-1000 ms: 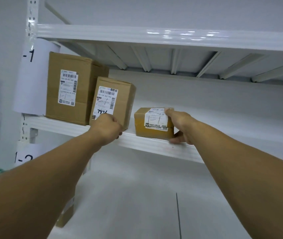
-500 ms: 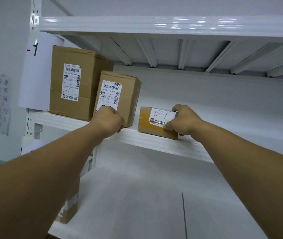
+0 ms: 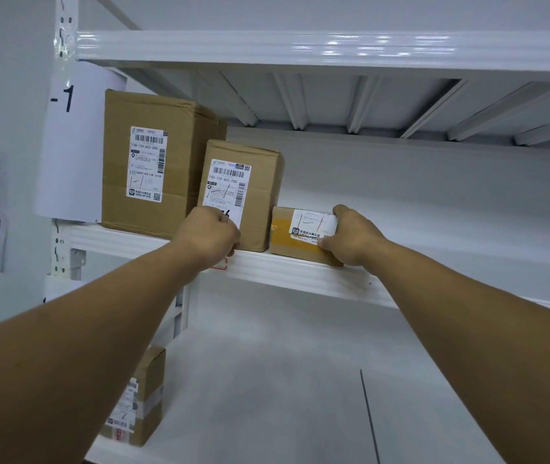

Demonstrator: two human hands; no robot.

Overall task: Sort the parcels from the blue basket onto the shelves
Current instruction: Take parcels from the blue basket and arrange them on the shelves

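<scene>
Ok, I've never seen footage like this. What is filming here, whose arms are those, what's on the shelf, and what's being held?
There is no machine here. A person wears one wide-angle camera on the head, so the single picture looks forward along both bare arms. The left hand is curled at the lower front of the middle box; whether it holds anything cannot be told. The right hand grips the right end of the small box, which lies on the shelf beside the middle box. Left of those stands the big box, next to a paper sign marked -1. All three boxes carry printed labels. The lower box stands on the level beneath, at the left.
</scene>
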